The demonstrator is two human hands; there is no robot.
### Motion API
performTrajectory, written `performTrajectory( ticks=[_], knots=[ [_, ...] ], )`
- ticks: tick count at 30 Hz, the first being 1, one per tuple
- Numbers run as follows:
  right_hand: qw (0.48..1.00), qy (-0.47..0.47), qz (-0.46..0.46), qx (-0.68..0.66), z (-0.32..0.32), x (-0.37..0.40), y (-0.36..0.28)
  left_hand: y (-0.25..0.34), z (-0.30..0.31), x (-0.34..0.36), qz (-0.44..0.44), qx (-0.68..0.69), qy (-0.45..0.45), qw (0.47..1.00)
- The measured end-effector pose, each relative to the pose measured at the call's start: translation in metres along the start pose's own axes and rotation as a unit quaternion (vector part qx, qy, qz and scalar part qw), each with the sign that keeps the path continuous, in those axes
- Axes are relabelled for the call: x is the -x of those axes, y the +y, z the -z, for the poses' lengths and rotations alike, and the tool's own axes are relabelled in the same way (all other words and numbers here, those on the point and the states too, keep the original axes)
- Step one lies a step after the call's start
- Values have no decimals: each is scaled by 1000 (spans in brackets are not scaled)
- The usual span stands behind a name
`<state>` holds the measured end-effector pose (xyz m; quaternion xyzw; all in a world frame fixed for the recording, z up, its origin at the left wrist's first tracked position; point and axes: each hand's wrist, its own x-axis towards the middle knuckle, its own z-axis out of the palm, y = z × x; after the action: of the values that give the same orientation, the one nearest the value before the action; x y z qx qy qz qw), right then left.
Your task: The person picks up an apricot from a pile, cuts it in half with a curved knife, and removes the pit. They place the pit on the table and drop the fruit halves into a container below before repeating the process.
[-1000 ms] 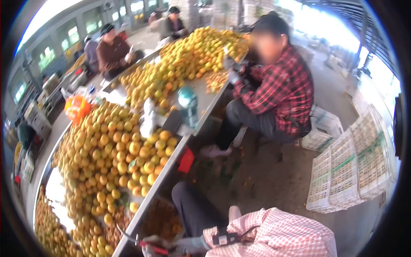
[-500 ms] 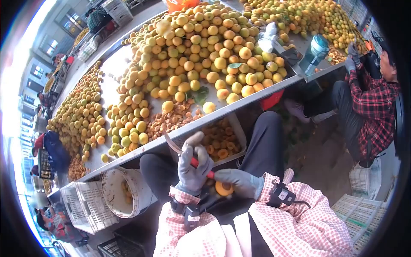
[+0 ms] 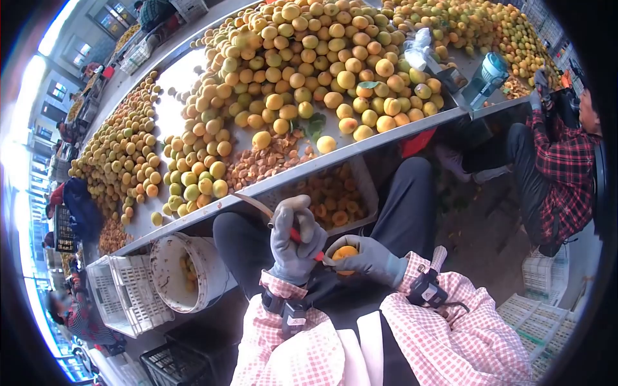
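Here, gloved left hand (image 3: 293, 241) grips curved knife (image 3: 257, 207) (red-handled); right hand (image 3: 370, 260) cups round fruit (image 3: 344, 253).

Orange fruit (image 3: 344, 252), red knife handle (image 3: 297, 237), pink-checked shirt (image 3: 444, 334), white bucket (image 3: 168, 273)

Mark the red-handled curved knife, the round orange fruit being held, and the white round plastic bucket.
red-handled curved knife (image 3: 256, 205): head view, on the blade.
round orange fruit (image 3: 344, 252): head view, on its exposed skin.
white round plastic bucket (image 3: 215, 282): head view, on its outer wall.
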<state>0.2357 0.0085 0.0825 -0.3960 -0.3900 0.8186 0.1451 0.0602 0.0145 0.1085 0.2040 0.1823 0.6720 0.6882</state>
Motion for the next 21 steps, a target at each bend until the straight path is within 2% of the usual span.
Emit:
performTrajectory(
  ticks=[2,3,5,9,10,12,13,14,16,18,20,21],
  knots=[
    [997,-50,11,-60,-3,3,6,-2,-2,3,-4,5,-10,1000],
    [997,-50,11,-60,-5,6,4,-3,1,3,-3,-6,-44,999],
    [987,-98,-57,-114,-8,14,-4,-2,3,5,15,16,-84,996],
    [990,-81,-68,-92,-14,12,-5,-4,7,11,17,-14,-91,996],
    [996,-66,-38,-51,-14,13,-5,-2,3,10,17,-14,-91,996],
    [999,-53,-7,-8,-14,12,-7,1,-10,9,-38,-146,19,988],
    [999,-43,26,18,-15,13,-8,0,-15,8,-53,-129,75,987],
    [997,-33,58,43,-16,13,-10,0,-19,7,-53,-129,75,987],
    [997,-41,54,38,-18,14,-10,0,-23,6,-97,-162,144,971],
    [997,-50,50,33,-20,15,-9,1,-21,10,-104,-175,133,970],
    [984,-36,126,124,-22,17,-6,1,-21,16,-104,-174,75,976],
    [984,-36,124,123,-22,18,-6,0,-21,17,-103,-174,76,976]
  ],
)
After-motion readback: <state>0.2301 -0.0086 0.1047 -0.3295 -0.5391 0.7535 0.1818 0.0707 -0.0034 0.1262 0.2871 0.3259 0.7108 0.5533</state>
